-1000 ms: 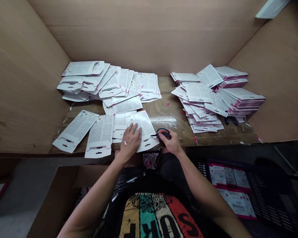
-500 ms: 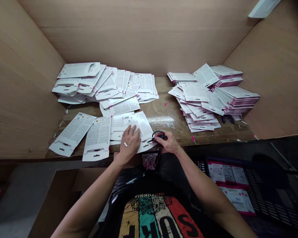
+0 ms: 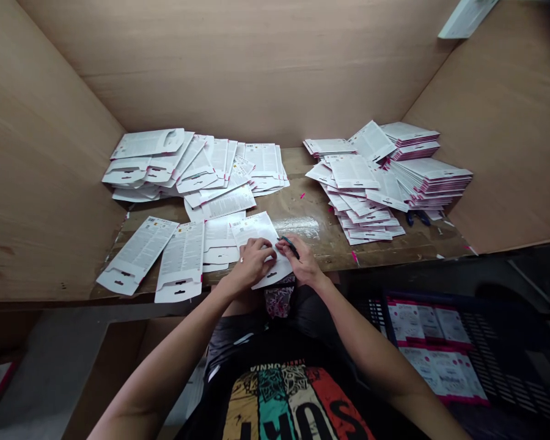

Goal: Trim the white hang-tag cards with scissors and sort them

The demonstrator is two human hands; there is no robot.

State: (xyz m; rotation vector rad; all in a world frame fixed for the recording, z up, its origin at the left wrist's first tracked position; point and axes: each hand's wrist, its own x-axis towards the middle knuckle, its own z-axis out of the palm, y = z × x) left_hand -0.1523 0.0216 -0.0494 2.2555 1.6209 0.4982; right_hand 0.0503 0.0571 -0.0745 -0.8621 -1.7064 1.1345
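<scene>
A white printed cardboard sleeve [image 3: 256, 226] with a hang hole lies in front of me, its lower end over the table's front edge. My left hand [image 3: 255, 264] is closed on the sleeve with its fingers curled; the fingertips are partly hidden. My right hand [image 3: 305, 261] grips small scissors [image 3: 290, 246] with dark blue handles at the sleeve's right edge. The blades are hidden. To the left, two more sleeves, a nearer one [image 3: 181, 256] and a slanted one [image 3: 140, 250], lie flat with their hang-hole ends toward me.
A loose spread of sleeves [image 3: 220, 159] covers the back left. Stacked sleeves [image 3: 352, 171] with pink edges stand at the right, beside a dark blue tool [image 3: 418, 218]. Wooden panels [image 3: 238, 67] enclose the table. Below right is a blue crate [image 3: 490, 324] holding packets.
My left hand has gone from lying flat to curled fingers. My right hand has turned the scissors and moved slightly closer to the left hand. The view has shifted slightly.
</scene>
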